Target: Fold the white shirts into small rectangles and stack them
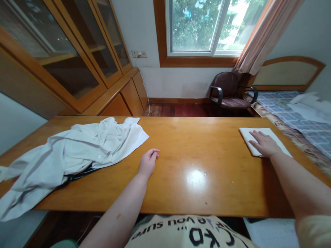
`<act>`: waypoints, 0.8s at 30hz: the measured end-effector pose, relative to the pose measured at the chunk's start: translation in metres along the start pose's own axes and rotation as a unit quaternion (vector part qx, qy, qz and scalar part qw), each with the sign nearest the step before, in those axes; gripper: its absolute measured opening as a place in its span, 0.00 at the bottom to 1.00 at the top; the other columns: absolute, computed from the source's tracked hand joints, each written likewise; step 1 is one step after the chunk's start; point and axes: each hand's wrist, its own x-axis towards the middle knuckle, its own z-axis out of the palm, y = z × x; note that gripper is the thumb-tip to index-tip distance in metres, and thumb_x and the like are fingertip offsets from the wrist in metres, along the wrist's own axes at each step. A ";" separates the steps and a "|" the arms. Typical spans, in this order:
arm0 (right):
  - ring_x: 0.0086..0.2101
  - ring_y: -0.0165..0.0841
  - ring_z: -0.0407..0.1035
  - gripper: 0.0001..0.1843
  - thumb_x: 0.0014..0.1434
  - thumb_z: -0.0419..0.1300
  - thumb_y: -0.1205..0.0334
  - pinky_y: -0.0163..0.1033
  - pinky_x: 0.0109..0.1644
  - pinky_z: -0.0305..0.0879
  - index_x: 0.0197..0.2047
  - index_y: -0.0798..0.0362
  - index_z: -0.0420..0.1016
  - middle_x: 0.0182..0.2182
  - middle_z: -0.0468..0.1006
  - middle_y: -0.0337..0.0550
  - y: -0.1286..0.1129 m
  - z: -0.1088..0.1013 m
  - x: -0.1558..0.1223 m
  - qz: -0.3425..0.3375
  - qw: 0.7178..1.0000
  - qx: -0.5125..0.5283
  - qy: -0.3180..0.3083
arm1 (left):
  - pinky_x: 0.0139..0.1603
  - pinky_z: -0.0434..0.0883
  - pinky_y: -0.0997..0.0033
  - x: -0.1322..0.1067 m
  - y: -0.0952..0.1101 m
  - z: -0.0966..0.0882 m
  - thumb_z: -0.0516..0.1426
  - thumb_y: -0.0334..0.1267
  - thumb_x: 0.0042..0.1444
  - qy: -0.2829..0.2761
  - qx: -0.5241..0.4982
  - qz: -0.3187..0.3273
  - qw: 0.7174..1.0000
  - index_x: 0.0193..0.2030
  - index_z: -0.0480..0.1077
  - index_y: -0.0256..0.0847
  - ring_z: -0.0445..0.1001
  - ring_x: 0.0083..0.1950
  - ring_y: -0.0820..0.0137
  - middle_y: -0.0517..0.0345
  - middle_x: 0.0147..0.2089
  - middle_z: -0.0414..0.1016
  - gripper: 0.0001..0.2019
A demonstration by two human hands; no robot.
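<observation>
Working remotely, I see the right hand (265, 144) lying open, palm down, on folded white cloth (267, 131) at the bench's (176, 144) right end. The left hand (148, 162) curls loosely near the bench's middle, whether fully closed I cannot tell, beside rumpled white clothing (80, 148).

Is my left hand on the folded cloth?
No, the right hand lies on the folded cloth, while the left hand is over the table, apart from it.
</observation>
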 end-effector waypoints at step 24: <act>0.62 0.60 0.48 0.34 0.61 0.44 0.46 0.74 0.59 0.38 0.65 0.54 0.59 0.65 0.54 0.63 -0.123 -0.008 -0.013 0.257 0.962 0.057 0.074 | 0.38 0.68 0.68 -0.004 0.006 0.001 0.51 0.41 0.56 -0.022 0.074 0.031 0.997 0.38 0.74 0.41 0.73 0.35 0.67 0.58 0.31 0.75 0.12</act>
